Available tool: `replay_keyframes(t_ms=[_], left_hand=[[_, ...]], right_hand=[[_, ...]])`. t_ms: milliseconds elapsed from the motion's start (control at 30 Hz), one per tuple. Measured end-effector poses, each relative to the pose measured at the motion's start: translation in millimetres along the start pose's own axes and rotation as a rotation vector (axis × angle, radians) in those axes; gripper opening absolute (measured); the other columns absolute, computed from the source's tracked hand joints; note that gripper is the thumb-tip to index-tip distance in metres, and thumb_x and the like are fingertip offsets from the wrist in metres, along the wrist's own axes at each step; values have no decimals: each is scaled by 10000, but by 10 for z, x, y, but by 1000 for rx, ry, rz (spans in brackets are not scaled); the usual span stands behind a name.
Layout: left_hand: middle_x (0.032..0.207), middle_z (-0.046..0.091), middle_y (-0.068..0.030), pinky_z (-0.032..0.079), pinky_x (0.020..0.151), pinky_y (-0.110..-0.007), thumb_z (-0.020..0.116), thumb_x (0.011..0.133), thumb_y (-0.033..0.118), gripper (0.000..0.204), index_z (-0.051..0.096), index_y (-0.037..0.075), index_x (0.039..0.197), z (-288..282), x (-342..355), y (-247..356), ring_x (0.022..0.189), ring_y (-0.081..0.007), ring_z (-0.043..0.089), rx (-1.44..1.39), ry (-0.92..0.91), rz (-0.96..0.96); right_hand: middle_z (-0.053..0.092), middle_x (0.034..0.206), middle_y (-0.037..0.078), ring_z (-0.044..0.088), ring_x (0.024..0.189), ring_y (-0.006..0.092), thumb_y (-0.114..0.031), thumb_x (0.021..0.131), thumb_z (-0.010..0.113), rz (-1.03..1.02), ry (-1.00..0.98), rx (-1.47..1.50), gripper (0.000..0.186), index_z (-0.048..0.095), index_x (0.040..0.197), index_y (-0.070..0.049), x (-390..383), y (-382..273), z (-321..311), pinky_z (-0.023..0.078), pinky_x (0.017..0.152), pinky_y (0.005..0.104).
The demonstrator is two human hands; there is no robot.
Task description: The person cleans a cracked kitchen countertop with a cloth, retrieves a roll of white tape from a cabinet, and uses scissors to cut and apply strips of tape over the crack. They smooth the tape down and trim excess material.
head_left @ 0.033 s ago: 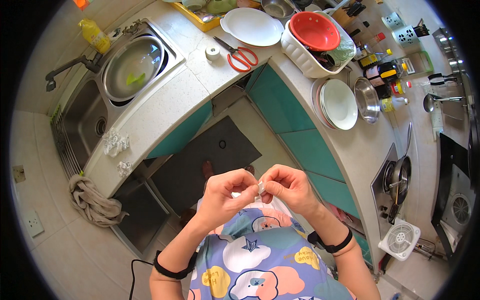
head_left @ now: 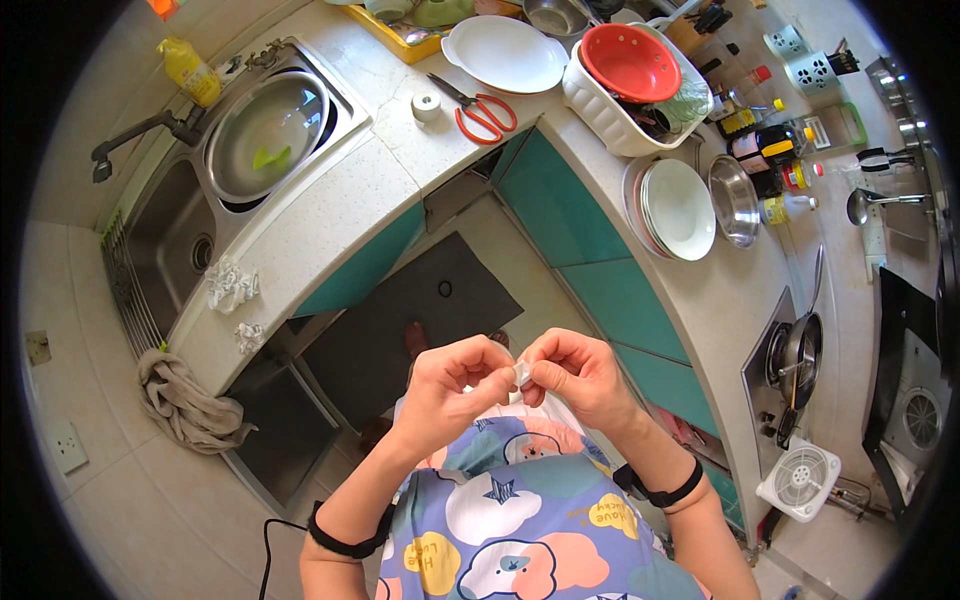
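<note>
My left hand (head_left: 455,395) and my right hand (head_left: 575,380) meet in front of my patterned apron (head_left: 520,520), both with fingertips pinched on a small white object (head_left: 522,374). What exactly it is, I cannot make out; the fingers cover part of it. Below my hands are a grey floor mat (head_left: 370,290) and my feet, partly hidden. On the counter beyond lie red-handled scissors (head_left: 485,120) and a small white roll (head_left: 425,106).
At left are a double sink (head_left: 170,265) with a steel basin, crumpled paper (head_left: 231,287) and a cloth (head_left: 185,400). Stacked plates (head_left: 678,208), a rack (head_left: 590,115) with a red bowl, bottles and a stove (head_left: 760,350) with a pan occupy the right counter. Teal cabinets (head_left: 570,230) line the corner.
</note>
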State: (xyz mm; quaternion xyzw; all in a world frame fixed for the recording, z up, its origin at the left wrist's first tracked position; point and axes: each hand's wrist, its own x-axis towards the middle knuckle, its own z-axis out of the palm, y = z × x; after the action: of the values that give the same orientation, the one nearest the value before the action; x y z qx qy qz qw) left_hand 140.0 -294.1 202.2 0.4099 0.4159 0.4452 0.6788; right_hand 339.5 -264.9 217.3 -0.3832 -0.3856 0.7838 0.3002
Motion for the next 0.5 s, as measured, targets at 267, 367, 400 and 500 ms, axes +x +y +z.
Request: replay_keyframes(t_ms=[267, 367, 400, 500], left_hand=[[834, 672, -88, 534, 679, -278, 589, 972, 88, 118, 631, -11, 925, -367, -6, -60, 699, -131, 633, -455, 141, -86], [815, 671, -79, 533, 688, -275, 636, 945, 49, 73, 639, -24, 936, -338, -48, 34, 731, -129, 648, -286, -38, -109], [810, 673, -71, 535, 694, -266, 626, 956, 62, 90, 638, -25, 937, -318, -48, 77, 728, -123, 649, -280, -71, -117], [813, 672, -61, 534, 689, -245, 633, 960, 76, 99, 641, -22, 949, -301, -53, 70, 738, -106, 650, -269, -131, -105]], right_hand=[[653, 900, 90, 649, 795, 134, -104, 984, 617, -189, 8, 66, 109, 624, 972, 4, 31, 21, -173, 544, 721, 256], [659, 1031, 99, 666, 870, 154, 0, 925, 650, -322, 29, -208, 72, 651, 996, 14, 69, -82, -46, 566, 752, 265], [659, 1057, 100, 668, 879, 159, 11, 902, 668, -415, 1, -370, 115, 661, 1017, 1, 108, -138, -5, 572, 747, 267], [664, 1128, 98, 671, 898, 186, 54, 781, 744, -596, -46, -677, 318, 712, 1075, -61, 217, -271, 125, 590, 702, 277]])
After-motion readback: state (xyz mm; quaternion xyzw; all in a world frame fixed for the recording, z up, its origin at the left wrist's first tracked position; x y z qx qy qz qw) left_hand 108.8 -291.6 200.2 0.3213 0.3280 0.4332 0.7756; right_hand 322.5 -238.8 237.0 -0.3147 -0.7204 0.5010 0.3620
